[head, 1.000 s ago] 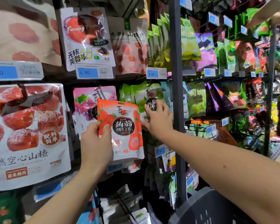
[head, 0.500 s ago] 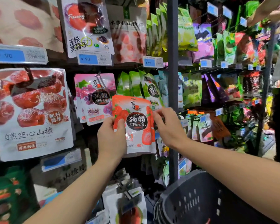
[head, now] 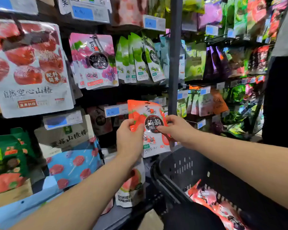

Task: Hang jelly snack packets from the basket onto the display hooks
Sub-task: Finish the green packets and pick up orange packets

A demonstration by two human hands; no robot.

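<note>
Jelly snack packet (head: 152, 112), the red strawberry one, is upright in front of the lower shelf row, held between both your hands. Your left hand (head: 129, 140) grips its left edge with the thumb on the front, and your right hand (head: 178, 130) pinches the right edge with the thumb across the black label. It's just right of a blue price tag (head: 115, 111), below the purple grape packets (head: 95, 62) and green packets (head: 136, 58) hanging above; the black basket (head: 181, 165) sits under your right arm with more red packets (head: 211, 201) lying inside.
</note>
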